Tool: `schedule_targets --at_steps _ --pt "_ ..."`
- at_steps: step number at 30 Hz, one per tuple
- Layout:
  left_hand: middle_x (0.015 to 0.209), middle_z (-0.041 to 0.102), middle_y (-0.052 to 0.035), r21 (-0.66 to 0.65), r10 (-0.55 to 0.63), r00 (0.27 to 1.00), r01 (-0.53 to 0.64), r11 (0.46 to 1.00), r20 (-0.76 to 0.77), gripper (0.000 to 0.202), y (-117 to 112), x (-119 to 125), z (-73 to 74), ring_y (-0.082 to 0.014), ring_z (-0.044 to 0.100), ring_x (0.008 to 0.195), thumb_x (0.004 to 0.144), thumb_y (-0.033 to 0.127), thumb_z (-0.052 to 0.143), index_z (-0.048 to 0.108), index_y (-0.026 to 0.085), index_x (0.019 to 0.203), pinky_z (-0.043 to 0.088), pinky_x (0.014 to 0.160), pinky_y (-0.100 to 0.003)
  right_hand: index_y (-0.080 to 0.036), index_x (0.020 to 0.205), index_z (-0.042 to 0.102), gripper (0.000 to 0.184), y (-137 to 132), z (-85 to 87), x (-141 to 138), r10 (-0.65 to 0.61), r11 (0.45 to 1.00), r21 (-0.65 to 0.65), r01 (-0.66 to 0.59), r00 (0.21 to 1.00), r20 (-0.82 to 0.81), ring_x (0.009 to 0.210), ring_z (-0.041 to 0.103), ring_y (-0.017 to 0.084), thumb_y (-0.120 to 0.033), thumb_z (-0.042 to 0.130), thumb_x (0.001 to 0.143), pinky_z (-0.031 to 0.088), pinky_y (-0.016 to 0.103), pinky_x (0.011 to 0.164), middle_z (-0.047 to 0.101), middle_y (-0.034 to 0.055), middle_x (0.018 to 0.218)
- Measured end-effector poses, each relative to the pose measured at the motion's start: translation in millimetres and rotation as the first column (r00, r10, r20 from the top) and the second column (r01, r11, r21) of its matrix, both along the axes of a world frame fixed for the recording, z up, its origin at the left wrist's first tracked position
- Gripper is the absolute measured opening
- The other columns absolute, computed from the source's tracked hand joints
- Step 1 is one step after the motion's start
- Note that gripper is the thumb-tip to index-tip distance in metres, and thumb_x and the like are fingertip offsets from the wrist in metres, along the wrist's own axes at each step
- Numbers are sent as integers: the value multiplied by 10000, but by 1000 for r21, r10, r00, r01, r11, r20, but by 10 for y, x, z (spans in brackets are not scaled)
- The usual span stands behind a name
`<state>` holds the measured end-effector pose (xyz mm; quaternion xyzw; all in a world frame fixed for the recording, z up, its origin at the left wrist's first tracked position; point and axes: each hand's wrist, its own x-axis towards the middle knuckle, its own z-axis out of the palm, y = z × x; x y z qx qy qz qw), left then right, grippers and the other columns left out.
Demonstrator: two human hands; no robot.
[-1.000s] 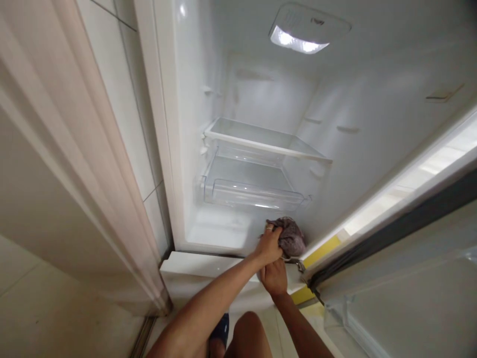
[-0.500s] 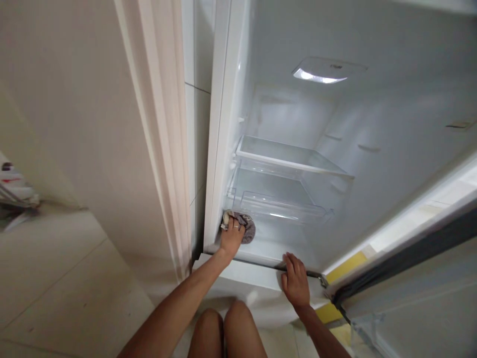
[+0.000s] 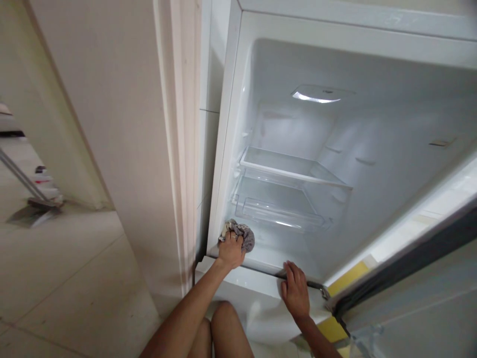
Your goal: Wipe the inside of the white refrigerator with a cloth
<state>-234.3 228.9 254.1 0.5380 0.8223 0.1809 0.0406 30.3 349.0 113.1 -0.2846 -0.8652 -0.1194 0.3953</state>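
Inside the open fridge (image 3: 238,99), a crumpled grey cloth (image 3: 246,237) is bunched under my left hand (image 3: 231,251). The fingers of that hand, one with a ring, press it against the lower left corner of the fridge floor (image 3: 266,243). My right hand (image 3: 295,288) rests on the front ledge (image 3: 257,282), at the right, with its fingers stretched over the edge and nothing in them. Just above the cloth is a clear drawer front (image 3: 276,214), below a glass shelf (image 3: 294,164).
The fridge door (image 3: 417,298) stands open at the right. A pale door frame (image 3: 179,149) and wall lie close on the left. A lit lamp (image 3: 316,97) is in the fridge's upper part. A dustpan (image 3: 35,211) stands on the floor at far left.
The view has tilted up and shifted left, so more of the fridge top shows. My left hand with the cloth has drawn slightly toward the front edge; my right hand stays on the ledge.
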Motion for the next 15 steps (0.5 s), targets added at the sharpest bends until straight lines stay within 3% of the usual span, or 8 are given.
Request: schedule_targets --at_steps 5,10,12,13,15 --pt "1328 606 -228 95 148 976 -165 982 157 323 161 80 -52 -383 498 1330 931 266 547 669 135 1200 508 1007 -526 -177 1471 412 606 8 -24 -7 6 999 -45 -7 1000 -26 1272 506 340 -125 459 869 485 577 1067 574 177 1351" --pt "1323 626 -252 211 288 852 -408 888 437 363 305 89 -103 -367 515 1364 982 340 477 658 92 1174 411 1144 -523 -189 1354 542 488 27 -94 -71 8 973 -224 -50 983 -184 1236 538 343 -165 484 871 480 596 1060 618 169 1300" --pt "1332 644 -242 242 284 766 -492 836 577 398 353 97 -118 -344 547 1359 988 368 462 647 91 1206 415 1156 -484 -174 1305 583 418 -7 -43 -194 -23 913 -392 -110 947 -321 1198 575 338 -244 502 901 484 594 1054 640 175 1273" --pt "1328 660 -231 252 259 716 -523 814 648 421 375 113 -128 -327 572 1345 991 380 452 638 90 1232 432 1148 -457 -169 1319 579 426 -37 17 -287 -36 856 -486 -176 918 -395 1202 586 331 -304 516 920 493 578 1052 634 180 1298" --pt "1322 688 -202 268 168 608 -559 785 776 468 413 184 -160 -286 619 1306 1001 404 421 618 93 1291 468 1125 -406 -177 1424 509 539 -114 206 -531 -45 688 -630 -361 845 -533 1286 569 308 -426 537 947 516 519 1052 560 187 1438"
